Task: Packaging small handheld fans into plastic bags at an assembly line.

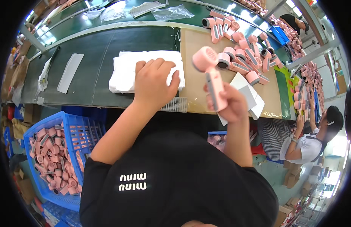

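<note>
A pink handheld fan (217, 89) with a round grilled head and a grey strip on its handle is upright in my right hand (233, 102), the fingers closed round the lower handle. My left hand (156, 81) lies on a stack of thin white sheets or bags (122, 73), its fingers bent and apart, the thumb out to the right. Whether its fingertips touch only the top layer I cannot tell. Beyond the right hand, a pile of similar pink fans (245, 56) lies on brown cardboard (192, 92). White and grey cards (255, 100) lie just right of my right hand.
A blue basket (75, 143) full of pink fans stands below the table at left. On the dark table (99, 49) lie a white strip (70, 72) and, farther back, clear plastic bags (171, 13). A person in white (306, 147) works at the right.
</note>
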A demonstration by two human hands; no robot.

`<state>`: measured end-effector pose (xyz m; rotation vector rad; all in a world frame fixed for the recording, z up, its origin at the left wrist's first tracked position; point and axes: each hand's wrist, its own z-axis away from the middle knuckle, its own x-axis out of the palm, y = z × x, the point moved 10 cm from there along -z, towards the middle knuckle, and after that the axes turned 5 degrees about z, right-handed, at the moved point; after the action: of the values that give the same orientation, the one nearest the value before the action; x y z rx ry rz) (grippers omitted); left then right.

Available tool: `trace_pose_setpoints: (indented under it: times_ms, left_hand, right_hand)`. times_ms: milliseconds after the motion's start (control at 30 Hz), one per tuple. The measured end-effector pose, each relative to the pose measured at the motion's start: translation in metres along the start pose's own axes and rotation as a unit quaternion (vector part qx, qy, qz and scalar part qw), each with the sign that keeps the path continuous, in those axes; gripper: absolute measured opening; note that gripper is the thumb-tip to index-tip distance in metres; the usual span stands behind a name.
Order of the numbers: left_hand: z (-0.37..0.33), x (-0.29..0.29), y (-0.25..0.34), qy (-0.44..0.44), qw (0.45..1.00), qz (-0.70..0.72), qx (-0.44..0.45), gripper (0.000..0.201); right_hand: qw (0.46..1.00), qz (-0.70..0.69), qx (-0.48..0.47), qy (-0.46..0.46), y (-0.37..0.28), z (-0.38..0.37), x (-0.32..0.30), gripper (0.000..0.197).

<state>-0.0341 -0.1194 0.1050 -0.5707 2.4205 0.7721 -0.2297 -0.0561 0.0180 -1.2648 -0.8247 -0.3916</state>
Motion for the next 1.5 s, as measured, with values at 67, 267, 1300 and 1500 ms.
trace_pose_setpoints:
  times_ms: [67,267,1300,1500]
  left_hand:
    - [-0.005,0.032,-0.011,-0.099,0.990,-0.089,-0.052,0.019]
    - [-0.004,0.073,-0.027,-0.225,0.953,-0.172,-0.111,0.021]
    - [0.004,0.036,-0.055,-0.143,0.958,0.108,-0.223,0.017]
    - [0.009,0.031,-0.065,-0.088,0.951,0.153,-0.253,0.016]
  right_hand:
    - [0.999,0.007,0.003,0.041,0.023,0.005,0.008,0.064]
    - [0.972,0.209,-0.032,0.104,0.005,0.015,-0.008,0.045]
    - [0.845,0.449,-0.154,0.245,-0.018,0.001,-0.017,0.052]
    - [0.742,0.603,-0.197,0.217,-0.024,-0.024,0.009,0.051]
